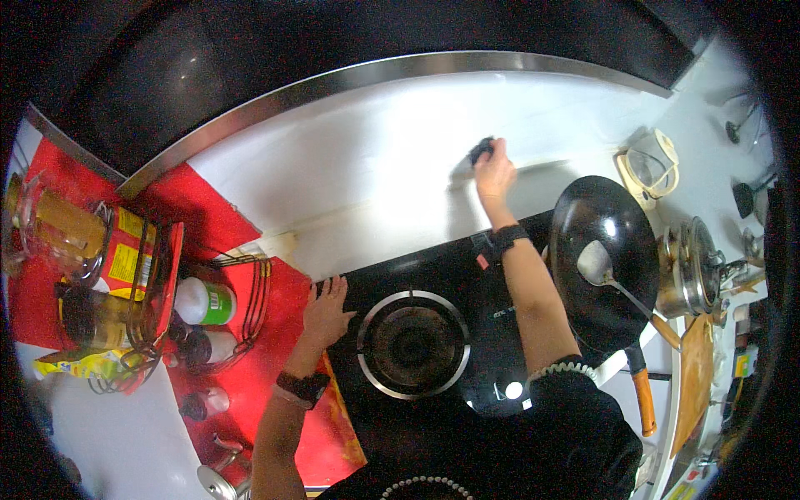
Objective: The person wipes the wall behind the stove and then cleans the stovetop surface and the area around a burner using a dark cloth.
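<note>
My right hand (pixel 495 172) is closed around a small dark scrubbing pad (pixel 481 150) at the white wall panel (pixel 350 169) behind the stove. The pad appears to touch the panel, though its underside is hidden. My left hand (pixel 327 311) holds nothing; its fingers are spread at the left rear edge of the black gas cooktop (pixel 387 275). A round burner with a metal ring (pixel 465 362) lies between my arms. To the right of my right forearm, a black wok (pixel 594 212) carries a metal spatula (pixel 595 262) with a wooden handle.
On the red surface (pixel 281 425) at left, a wire rack (pixel 262 300) holds a white bottle with a green label (pixel 209 301) and jars. A steel pot (pixel 678 275) stands beyond the wok, below a cream wall-mounted holder (pixel 665 162). A dark range hood (pixel 375 31) overhangs the panel.
</note>
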A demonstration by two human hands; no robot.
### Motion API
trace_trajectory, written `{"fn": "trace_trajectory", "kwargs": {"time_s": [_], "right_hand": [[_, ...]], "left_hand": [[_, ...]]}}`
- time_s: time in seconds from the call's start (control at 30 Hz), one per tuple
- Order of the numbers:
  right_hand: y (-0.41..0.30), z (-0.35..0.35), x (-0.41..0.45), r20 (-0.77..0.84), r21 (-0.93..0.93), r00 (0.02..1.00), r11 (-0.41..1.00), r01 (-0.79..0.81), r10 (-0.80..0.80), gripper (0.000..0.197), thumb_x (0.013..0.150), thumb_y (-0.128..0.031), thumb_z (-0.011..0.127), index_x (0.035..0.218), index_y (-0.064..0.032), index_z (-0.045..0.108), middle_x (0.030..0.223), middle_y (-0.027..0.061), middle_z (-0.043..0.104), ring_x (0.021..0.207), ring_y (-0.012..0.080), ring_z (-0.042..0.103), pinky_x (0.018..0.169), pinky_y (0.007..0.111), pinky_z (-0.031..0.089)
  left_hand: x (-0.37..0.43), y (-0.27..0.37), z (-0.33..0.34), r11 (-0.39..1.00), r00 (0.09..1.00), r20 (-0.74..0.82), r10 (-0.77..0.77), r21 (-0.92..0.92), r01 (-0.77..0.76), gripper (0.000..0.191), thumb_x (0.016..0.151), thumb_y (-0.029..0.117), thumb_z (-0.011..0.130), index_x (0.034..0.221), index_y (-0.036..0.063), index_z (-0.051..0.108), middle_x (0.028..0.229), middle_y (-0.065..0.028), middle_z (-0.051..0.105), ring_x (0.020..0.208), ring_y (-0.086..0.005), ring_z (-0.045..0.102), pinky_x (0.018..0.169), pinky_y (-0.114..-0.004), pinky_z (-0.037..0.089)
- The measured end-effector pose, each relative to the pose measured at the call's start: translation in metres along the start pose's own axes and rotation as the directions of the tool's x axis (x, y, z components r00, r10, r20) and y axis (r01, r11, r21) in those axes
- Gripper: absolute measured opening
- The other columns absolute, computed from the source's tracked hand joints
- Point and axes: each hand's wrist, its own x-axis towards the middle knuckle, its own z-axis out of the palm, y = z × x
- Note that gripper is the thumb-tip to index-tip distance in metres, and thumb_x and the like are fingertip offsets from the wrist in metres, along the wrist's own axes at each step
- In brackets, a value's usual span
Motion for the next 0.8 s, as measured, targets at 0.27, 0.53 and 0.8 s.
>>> {"fn": "trace_trajectory", "kwargs": {"time_s": [0.27, 0.53, 0.8], "right_hand": [[0.013, 0.019, -0.001, 0.017, -0.194, 0.986, 0.968, -0.158, 0.164, 0.019, 0.073, -0.006, 0.048, 0.092, -0.0069, 0.049, 0.074, 0.0205, 0.060, 0.072, 0.0387, 0.057, 0.065, 0.047, 0.043], [-0.023, 0.042, -0.056, 0.457, -0.219, 0.825, 0.857, 0.467, -0.333, 0.009, 0.073, -0.009, 0.051, 0.081, -0.0072, 0.054, 0.069, 0.0162, 0.059, 0.068, 0.0326, 0.059, 0.060, 0.043, 0.046], [-0.137, 0.075, -0.130, 0.572, 0.205, 0.485, 0.688, 0.696, -0.661, 0.017, 0.070, -0.002, 0.049, 0.082, -0.0073, 0.061, 0.072, 0.0152, 0.060, 0.068, 0.0316, 0.059, 0.064, 0.039, 0.048]], "left_hand": [[-0.003, -0.003, 0.008, 0.996, 0.993, -0.113, 0.030, -0.078, -0.039, 0.068, 0.078, 0.028, 0.056, 0.129, -0.0016, 0.023, 0.134, -0.0173, 0.025, 0.124, -0.0296, 0.024, 0.102, -0.042, 0.017], [-0.003, -0.004, 0.017, 0.979, 0.981, -0.191, -0.041, -0.202, 0.001, 0.065, 0.077, 0.025, 0.058, 0.128, -0.0002, 0.027, 0.134, -0.0151, 0.026, 0.124, -0.0272, 0.023, 0.102, -0.040, 0.016], [-0.007, -0.001, 0.020, 0.973, 0.975, -0.217, -0.053, -0.230, 0.002, 0.069, 0.074, 0.028, 0.058, 0.128, -0.0007, 0.026, 0.133, -0.0162, 0.027, 0.124, -0.0287, 0.024, 0.102, -0.044, 0.015]]}}
